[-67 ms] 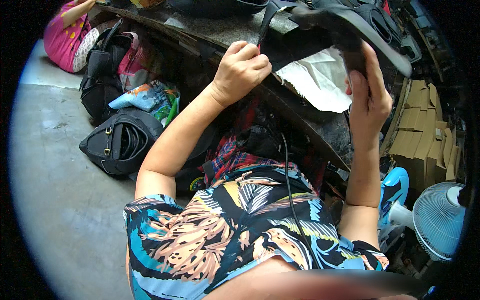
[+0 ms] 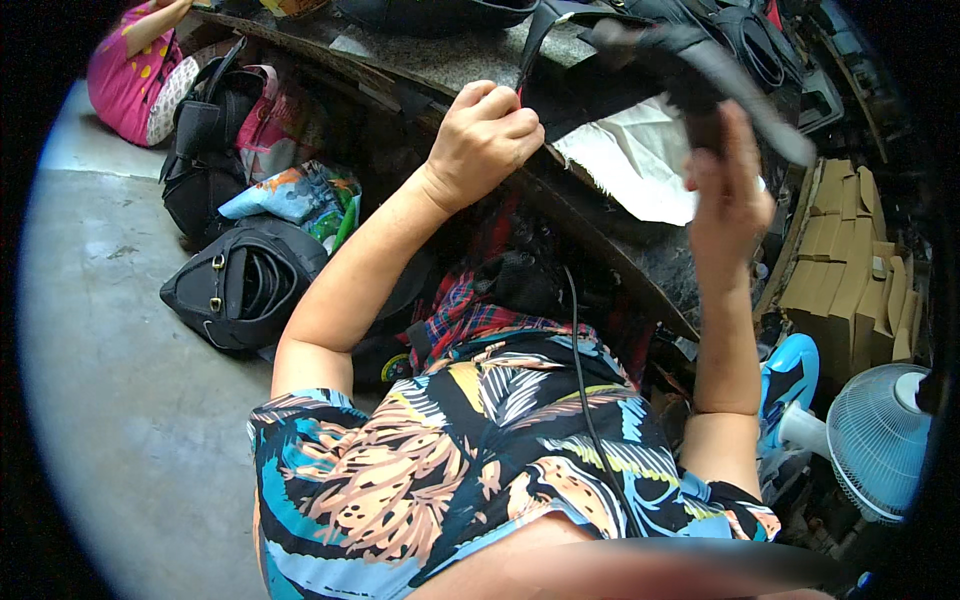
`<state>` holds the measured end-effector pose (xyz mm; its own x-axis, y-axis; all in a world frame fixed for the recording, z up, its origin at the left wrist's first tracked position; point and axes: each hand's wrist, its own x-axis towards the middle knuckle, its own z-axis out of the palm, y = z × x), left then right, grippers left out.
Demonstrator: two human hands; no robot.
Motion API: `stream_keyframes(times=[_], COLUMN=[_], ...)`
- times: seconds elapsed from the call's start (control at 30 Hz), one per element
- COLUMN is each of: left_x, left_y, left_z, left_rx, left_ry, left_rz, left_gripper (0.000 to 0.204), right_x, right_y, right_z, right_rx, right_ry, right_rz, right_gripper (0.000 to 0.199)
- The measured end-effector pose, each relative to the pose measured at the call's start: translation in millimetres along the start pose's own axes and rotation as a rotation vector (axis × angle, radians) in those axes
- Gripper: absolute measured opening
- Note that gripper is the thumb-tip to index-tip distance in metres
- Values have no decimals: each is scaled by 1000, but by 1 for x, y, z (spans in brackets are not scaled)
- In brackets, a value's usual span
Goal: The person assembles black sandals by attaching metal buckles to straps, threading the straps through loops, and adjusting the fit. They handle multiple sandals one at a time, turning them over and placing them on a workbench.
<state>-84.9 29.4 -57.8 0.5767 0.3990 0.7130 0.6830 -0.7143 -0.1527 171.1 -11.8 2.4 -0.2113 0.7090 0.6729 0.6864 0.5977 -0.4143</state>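
My left hand [image 2: 487, 138] is closed, its fingers pinching the edge of a black piece of material [image 2: 585, 95] with a strap-like loop above. My right hand [image 2: 733, 205] is raised at the right, smeared by motion. Its fingers are closed around the lower part of a long dark thing with a grey edge [image 2: 745, 85], too blurred to name. This thing slants above the hand, over the bench [image 2: 470, 60]. A white frayed cloth [image 2: 635, 165] lies on the bench between my hands. A black cord [image 2: 578, 375] hangs down in front of my patterned shirt.
Black bags [image 2: 240, 285] and a colourful bundle [image 2: 295, 200] lie on the floor at left. Another person in pink [image 2: 130, 80] sits at the far left. Folded cardboard boxes [image 2: 835, 265] and a fan [image 2: 880, 440] stand at right. More black pieces [image 2: 750, 40] crowd the bench's far side.
My right hand has shifted slightly left, and its fingers are more blurred. The grey-edged thing has moved slightly down and left. My left hand has stayed in place.
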Motion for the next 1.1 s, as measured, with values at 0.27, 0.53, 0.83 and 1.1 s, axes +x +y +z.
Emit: stream_keyframes(times=[0.27,0.53,0.83,1.1], left_x=[8,8,8,9], left_y=[-5,-5,-8,-7], left_z=[1,2,7,-6], left_rx=[29,2,-16,-67], left_ry=[5,2,66,5], left_rz=[7,21,38,15], left_gripper=[12,14,4,8], right_x=[2,8,14,4], right_y=[1,2,-8,0], right_z=[-13,20,19,-8], right_rx=[-127,-277,-135,-73], right_ry=[-164,-289,-138,-20], right_rz=[45,8,9,-23], right_gripper=[43,38,39,37])
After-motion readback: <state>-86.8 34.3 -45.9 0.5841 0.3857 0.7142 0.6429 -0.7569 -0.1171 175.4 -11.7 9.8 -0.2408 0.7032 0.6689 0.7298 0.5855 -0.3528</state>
